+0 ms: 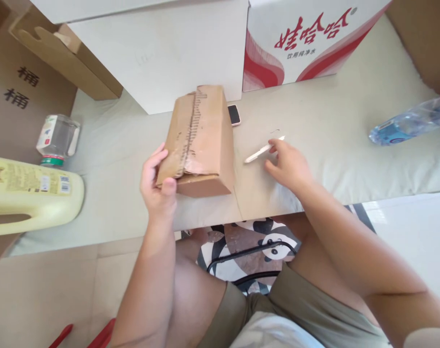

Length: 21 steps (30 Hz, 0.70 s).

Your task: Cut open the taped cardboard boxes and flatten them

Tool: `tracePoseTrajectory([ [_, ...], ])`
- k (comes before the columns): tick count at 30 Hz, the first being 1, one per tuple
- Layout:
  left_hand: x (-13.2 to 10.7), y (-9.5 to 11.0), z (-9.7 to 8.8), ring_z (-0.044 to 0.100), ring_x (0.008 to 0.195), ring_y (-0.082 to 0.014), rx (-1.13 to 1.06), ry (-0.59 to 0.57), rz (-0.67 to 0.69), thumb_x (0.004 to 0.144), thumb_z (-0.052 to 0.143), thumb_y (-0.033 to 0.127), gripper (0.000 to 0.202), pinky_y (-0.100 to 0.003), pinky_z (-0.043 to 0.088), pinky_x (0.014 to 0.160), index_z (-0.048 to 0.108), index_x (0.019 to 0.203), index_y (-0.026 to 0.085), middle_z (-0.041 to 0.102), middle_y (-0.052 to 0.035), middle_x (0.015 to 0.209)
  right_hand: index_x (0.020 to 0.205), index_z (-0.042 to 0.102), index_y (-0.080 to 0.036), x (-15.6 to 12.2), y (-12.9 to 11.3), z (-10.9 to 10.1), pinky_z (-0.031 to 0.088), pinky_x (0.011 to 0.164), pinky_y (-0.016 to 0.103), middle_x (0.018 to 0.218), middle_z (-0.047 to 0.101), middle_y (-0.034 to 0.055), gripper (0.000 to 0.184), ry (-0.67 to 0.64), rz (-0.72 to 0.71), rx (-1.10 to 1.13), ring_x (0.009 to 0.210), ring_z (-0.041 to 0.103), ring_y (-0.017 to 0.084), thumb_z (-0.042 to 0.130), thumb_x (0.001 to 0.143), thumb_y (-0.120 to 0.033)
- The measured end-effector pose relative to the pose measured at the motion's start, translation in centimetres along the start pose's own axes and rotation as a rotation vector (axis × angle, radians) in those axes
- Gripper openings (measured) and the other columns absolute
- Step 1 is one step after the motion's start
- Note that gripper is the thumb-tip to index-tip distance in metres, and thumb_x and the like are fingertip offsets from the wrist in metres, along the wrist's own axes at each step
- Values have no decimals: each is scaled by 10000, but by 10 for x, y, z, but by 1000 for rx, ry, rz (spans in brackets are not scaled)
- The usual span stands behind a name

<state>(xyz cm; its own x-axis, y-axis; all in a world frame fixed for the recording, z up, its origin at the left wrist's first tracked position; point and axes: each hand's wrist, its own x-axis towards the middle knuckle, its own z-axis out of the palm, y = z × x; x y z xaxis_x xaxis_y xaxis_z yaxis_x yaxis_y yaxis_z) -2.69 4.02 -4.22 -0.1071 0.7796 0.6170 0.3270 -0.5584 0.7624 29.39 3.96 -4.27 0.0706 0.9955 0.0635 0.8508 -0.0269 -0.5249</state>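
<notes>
Where jagged marks (194, 121) run, brown box (209, 140), closed

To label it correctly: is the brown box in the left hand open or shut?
Shut. The brown box in the left hand has its top flaps folded down, a rough seam between them.

I have the box (202, 130) against the left hand (155, 186), on its right. The pen (258, 153) touches the right hand (290, 162), the phone (234, 115) beyond and left of that hand, the bottle (395, 130) well right of it
</notes>
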Motion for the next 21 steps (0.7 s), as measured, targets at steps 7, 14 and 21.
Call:
tracePoseTrajectory([
  [7, 10, -8, -23, 737, 1073, -262, 137, 409, -35, 1003, 531, 666, 397, -570, 576, 1057, 641, 982, 285, 681, -10, 973, 1302, 704, -133, 0, -7, 0, 551, 890, 484, 1137, 712, 202, 467, -14, -74, -83, 1062, 670, 367, 535, 880, -239],
  [14, 13, -8, -23, 697, 862, -154, -93, 324, -639, 815, 805, 421, 507, -308, 588, 588, 487, 1199, 331, 646, 15, 1122, 1157, 739, -152, -14, -26, 16, 514, 1034, 532, 1221, 717, 185, 421, -204, -561, 174, 1157, 658, 351, 539, 956, -463],
  [21, 14, 6, -18, 707, 944, -220, 178, 223, -708, 618, 857, 140, 471, -310, 620, 706, 669, 1042, 223, 684, -68, 1148, 1643, 340, -228, -17, -27, 23, 331, 1289, 611, 1668, 414, 182, 843, -78, -515, 369, 1570, 375, 382, 554, 951, -660],
])
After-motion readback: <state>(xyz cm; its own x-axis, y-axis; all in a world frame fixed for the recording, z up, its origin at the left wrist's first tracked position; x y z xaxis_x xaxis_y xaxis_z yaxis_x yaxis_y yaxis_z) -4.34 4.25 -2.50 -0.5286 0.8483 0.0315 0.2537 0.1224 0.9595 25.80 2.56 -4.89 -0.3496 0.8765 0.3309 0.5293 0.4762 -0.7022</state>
